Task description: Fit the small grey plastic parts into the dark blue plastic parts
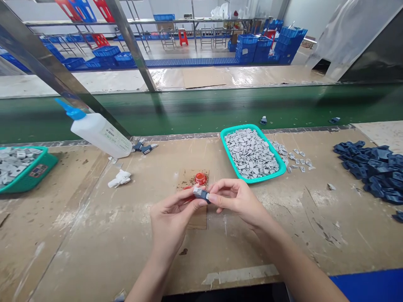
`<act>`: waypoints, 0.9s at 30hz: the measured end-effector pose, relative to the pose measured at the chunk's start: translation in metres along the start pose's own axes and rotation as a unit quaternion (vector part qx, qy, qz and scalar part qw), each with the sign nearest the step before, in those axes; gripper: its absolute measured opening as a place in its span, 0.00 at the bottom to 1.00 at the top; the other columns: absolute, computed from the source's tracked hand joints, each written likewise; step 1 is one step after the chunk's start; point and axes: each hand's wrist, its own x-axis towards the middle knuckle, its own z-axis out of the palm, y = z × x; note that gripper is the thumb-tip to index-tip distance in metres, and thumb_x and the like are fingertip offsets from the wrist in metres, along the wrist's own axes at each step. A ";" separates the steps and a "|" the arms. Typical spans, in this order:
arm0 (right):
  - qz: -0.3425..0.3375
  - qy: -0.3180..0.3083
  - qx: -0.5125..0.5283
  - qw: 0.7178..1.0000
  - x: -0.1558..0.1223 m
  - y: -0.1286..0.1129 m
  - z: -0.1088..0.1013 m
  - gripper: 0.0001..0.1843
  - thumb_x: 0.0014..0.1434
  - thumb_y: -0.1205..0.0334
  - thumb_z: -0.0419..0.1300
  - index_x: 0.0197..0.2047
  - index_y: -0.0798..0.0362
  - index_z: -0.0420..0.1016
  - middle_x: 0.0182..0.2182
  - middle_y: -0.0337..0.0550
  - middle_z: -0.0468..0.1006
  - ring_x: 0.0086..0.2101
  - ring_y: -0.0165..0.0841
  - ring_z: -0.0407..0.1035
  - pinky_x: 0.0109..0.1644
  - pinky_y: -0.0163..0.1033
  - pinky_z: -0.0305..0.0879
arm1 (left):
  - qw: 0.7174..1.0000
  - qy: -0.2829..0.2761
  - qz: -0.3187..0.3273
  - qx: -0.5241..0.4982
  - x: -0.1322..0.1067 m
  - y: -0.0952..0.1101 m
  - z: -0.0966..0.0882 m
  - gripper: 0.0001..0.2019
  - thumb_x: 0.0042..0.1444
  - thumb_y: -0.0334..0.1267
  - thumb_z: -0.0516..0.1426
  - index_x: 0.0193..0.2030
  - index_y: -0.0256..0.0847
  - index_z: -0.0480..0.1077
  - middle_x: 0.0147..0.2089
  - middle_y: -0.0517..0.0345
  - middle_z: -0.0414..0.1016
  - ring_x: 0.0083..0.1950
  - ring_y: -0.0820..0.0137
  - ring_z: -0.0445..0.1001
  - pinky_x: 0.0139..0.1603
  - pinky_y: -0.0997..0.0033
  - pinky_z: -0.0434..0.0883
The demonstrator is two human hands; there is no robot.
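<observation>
My left hand [176, 214] pinches a small dark-blue plastic part with light-grey ends [202, 194] between thumb and fingertips. My right hand [236, 199] is closed on the right end of the same part, where a light-grey bit shows at the fingertips. Just behind the hands, a red round cap or dish [200, 179] sits on a stained cardboard square [197, 221]. To the right of it, a turquoise basket [281, 167] holds many small grey plastic pieces [252, 153]. Loose grey pieces [296, 159] lie beside that basket.
Dark-blue plastic parts [374, 165] are heaped at the right. On the left are a tilted white bottle with a blue nozzle [102, 134], crumpled white tissue [119, 179], a few joined parts [145, 147] and another turquoise basket [39, 172]. A green conveyor belt [189, 109] runs behind.
</observation>
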 end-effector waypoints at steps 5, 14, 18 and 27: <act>-0.006 0.010 -0.029 1.000 0.000 -0.001 0.002 0.11 0.48 0.57 0.69 0.28 0.55 0.75 0.36 0.46 0.78 0.38 0.35 0.72 0.29 0.33 0.70 | 0.998 -0.017 0.034 0.045 0.002 -0.002 -0.005 0.11 0.43 0.30 0.67 0.35 0.46 0.80 0.38 0.60 0.82 0.38 0.63 0.81 0.43 0.67 0.81; -0.031 0.013 -0.011 0.999 0.001 0.007 -0.001 0.16 0.49 0.57 0.69 0.36 0.50 0.67 0.38 0.41 0.76 0.37 0.33 0.73 0.37 0.38 0.71 | 0.999 -0.035 0.034 0.013 0.000 -0.011 -0.002 0.14 0.44 0.28 0.67 0.38 0.46 0.80 0.37 0.61 0.82 0.35 0.65 0.82 0.41 0.67 0.81; -0.046 0.019 -0.029 0.998 0.001 0.009 0.001 0.18 0.50 0.56 0.69 0.39 0.50 0.66 0.38 0.40 0.74 0.38 0.32 0.72 0.45 0.39 0.69 | 0.999 -0.051 -0.003 -0.005 0.004 -0.009 -0.004 0.14 0.41 0.30 0.68 0.38 0.42 0.80 0.37 0.56 0.82 0.36 0.60 0.82 0.42 0.62 0.81; -0.058 0.077 -0.072 0.993 -0.004 -0.010 -0.002 0.16 0.58 0.48 0.60 0.41 0.51 0.69 0.38 0.44 0.77 0.37 0.35 0.74 0.41 0.41 0.72 | 0.974 -0.167 -0.130 -0.080 0.016 0.008 -0.005 0.20 0.47 0.34 0.66 0.49 0.39 0.76 0.51 0.45 0.77 0.54 0.55 0.75 0.57 0.56 0.72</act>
